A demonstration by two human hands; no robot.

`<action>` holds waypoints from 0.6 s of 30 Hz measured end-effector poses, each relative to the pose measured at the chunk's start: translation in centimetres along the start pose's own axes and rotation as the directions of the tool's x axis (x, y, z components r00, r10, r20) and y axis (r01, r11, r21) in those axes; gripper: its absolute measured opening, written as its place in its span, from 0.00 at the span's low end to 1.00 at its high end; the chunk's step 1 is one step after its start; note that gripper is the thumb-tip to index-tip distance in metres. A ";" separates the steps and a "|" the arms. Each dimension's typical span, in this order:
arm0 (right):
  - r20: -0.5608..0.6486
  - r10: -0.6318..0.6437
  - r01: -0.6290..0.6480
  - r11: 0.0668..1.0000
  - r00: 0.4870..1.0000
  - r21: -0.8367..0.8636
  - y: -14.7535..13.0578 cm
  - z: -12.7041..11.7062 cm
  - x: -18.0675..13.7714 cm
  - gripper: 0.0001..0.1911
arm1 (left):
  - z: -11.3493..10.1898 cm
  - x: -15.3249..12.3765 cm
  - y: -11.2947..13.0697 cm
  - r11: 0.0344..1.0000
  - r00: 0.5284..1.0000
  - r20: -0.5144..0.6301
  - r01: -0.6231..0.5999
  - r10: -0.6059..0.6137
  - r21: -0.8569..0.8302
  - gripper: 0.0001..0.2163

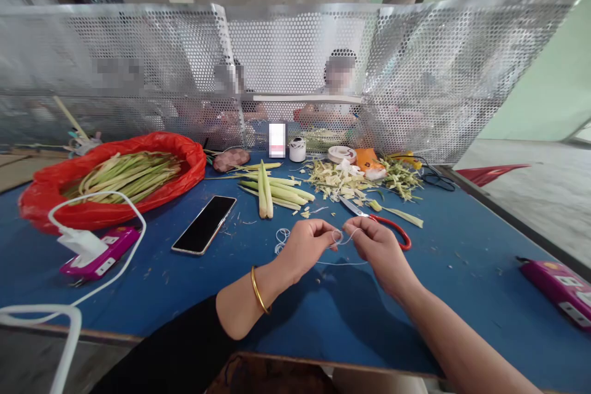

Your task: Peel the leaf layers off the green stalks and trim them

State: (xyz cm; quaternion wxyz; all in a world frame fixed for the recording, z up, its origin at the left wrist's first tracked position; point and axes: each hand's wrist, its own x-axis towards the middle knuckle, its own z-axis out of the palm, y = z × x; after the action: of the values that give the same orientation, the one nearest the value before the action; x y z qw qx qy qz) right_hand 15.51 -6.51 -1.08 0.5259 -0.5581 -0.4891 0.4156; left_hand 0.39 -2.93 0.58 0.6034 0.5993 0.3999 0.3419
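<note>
While the left hand (pixel 305 250) pinches a fine white thread (pixel 341 263), the right hand (pixel 379 247) pinches it just beside. Between them, it loops above a blue table (pixel 466 295), near red-handled scissors (pixel 390 221).

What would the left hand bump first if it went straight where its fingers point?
Past the thread it holds, the left hand would probably meet the right hand first; depth is unclear.

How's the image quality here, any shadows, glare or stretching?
Head view: soft shadows lie on the blue tabletop below the left hand and right hand; the perforated partition looks stretched toward the sides; the upright screen is washed out near-white.
</note>
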 end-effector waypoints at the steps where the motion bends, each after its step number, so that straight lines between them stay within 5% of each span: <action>1: -0.022 -0.035 0.033 0.997 0.999 -0.065 0.0 0.1 0.0 0.13 | 0.0 0.0 0.0 1.000 1.000 0.002 -0.017 0.017 0.009 0.10; 8: 0.006 -0.194 0.190 0.948 0.981 -0.257 0.0 0.1 0.0 0.12 | 0.0 0.0 -0.3 0.999 1.000 0.017 -0.005 0.005 0.036 0.10; 13: 0.062 0.010 -0.014 0.998 0.998 0.065 0.0 0.1 -0.1 0.16 | 0.1 0.1 -0.3 0.998 0.999 0.033 0.016 -0.017 0.058 0.12; 18: 0.168 0.123 -0.176 0.921 0.978 0.347 -0.1 0.1 -0.3 0.18 | 0.0 0.2 -0.6 0.998 1.000 0.016 -0.026 0.025 0.061 0.10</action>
State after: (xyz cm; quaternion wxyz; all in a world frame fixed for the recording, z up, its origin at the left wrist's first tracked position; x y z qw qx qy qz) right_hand 15.40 -6.75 -1.01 0.5495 -0.4569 -0.3969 0.5761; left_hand 0.49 -2.78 -0.02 0.5834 0.6250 0.3978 0.3329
